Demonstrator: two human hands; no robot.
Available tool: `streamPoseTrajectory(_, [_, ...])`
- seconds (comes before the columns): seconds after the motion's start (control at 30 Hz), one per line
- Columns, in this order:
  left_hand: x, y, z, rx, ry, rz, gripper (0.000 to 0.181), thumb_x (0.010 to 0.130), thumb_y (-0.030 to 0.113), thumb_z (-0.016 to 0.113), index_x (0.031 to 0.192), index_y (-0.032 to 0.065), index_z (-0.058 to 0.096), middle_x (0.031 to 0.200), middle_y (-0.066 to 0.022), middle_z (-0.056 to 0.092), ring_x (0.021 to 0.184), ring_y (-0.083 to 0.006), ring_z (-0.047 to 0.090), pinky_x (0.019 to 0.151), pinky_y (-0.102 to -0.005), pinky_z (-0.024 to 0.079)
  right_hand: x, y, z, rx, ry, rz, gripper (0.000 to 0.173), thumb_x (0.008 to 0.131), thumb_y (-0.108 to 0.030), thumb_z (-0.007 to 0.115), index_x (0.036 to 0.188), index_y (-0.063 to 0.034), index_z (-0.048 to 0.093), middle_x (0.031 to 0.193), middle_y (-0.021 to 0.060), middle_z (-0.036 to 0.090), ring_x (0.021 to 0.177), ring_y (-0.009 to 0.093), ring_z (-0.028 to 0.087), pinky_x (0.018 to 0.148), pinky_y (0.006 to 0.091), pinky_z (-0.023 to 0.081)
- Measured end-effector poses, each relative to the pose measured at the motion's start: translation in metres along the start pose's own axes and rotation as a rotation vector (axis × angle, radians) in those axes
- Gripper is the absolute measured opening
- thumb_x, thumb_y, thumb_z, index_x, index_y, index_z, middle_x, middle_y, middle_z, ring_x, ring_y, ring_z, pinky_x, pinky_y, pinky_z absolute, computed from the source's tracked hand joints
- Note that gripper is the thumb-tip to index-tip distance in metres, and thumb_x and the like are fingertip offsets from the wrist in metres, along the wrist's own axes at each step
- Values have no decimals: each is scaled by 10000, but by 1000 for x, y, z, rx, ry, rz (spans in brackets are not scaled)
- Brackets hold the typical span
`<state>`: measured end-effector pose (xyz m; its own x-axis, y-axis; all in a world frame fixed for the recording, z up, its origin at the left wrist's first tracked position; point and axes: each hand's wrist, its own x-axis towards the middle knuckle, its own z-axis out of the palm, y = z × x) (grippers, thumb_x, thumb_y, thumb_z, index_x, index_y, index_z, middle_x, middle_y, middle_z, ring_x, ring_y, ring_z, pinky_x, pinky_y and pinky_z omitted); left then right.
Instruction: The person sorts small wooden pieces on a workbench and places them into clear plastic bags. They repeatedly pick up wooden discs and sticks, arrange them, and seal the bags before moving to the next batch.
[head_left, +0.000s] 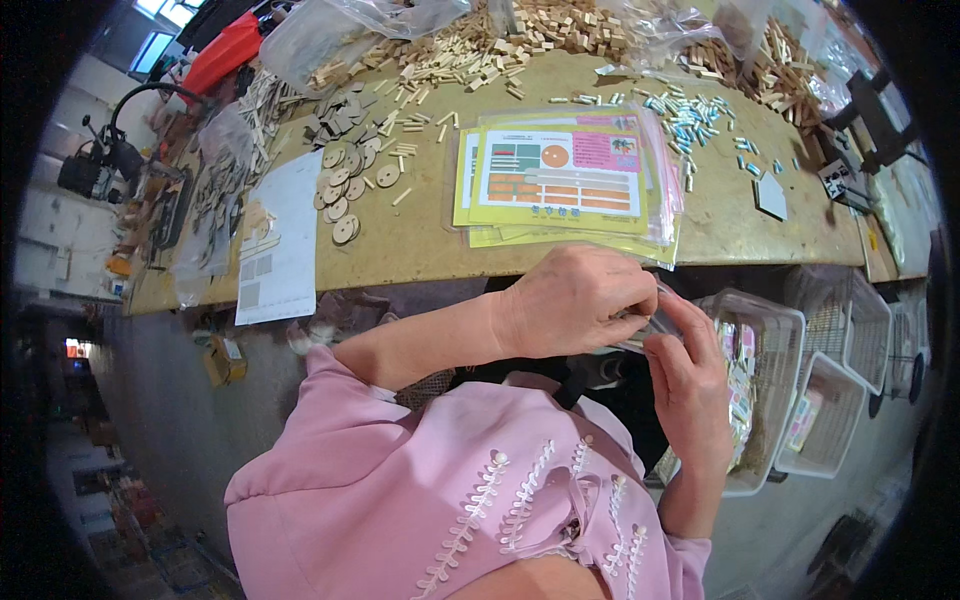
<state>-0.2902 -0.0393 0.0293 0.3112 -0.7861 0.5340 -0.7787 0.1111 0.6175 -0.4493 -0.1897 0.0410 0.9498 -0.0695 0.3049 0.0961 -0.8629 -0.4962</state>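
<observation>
My left hand (589, 300) reaches across in front of me just past the table's near edge, fingers curled and pinched together. Facing it, my right hand (690, 375) has its thumb and fingers bent toward the same spot. Between them shows a bit of clear plastic bag (661, 321), pinched by both hands; most of it is hidden by the fingers. Beyond the left hand, a stack of printed cards in clear plastic bags (559, 214) lies at the table's edge, yellow-bordered with green, orange and pink areas.
On the table (420, 251) lie round wooden discs (345, 229), grey pieces (341, 116), wooden blocks (570, 30), blue-and-silver cylinders (686, 112) and a white house-shaped piece (770, 196). A paper sheet (289, 225) overhangs the edge. Plastic baskets (795, 360) stand at lower right, one with packed bags (741, 382).
</observation>
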Motion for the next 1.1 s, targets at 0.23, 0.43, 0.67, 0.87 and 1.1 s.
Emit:
streamPoseTrajectory(0.23, [-7, -1, -1, 179, 114, -10, 94, 831, 114, 729, 897, 76, 673, 850, -104, 661, 829, -295, 678, 749, -410, 554, -1, 3, 2, -2, 5, 12, 115, 825, 53, 685, 925, 30, 635, 1339, 204, 619, 1273, 393, 589, 1026, 465, 511])
streamPoseTrajectory(0.43, [-53, -53, -93, 461, 245, -586, 198, 880, 89, 726, 1066, 20, 724, 1015, -124, 715, 891, -266, 709, 787, -366, 575, -10, 9, 6, 22, 0, 55, 159, 799, 123, 689, 920, 29, 647, 1345, 187, 624, 1262, 396, 591, 1038, 459, 488])
streamPoseTrajectory(0.67, [-122, -122, -181, 828, 176, -734, 380, 835, 228, 796, 1170, 62, 726, 1041, -124, 695, 890, -288, 687, 816, -394, 556, -8, 7, 11, 25, -15, 29, 162, 793, 118, 698, 917, 29, 647, 1332, 188, 629, 1251, 397, 595, 1026, 458, 497])
streamPoseTrajectory(0.87, [-120, -117, -170, 733, 309, -758, 268, 843, 209, 797, 1031, 27, 739, 935, -111, 706, 767, -211, 683, 723, -335, 550, -1, -3, 7, 7, -29, 4, 150, 799, 103, 708, 909, 26, 641, 1333, 183, 628, 1257, 393, 595, 1029, 457, 498])
streamPoseTrajectory(1.1, [-87, -66, -123, 16, 502, -774, 113, 872, 87, 762, 961, 30, 722, 794, -51, 690, 695, -89, 608, 652, -240, 510, 11, -11, 12, -3, -81, -68, 111, 815, 47, 679, 917, 22, 641, 1327, 204, 621, 1274, 394, 586, 1037, 474, 499])
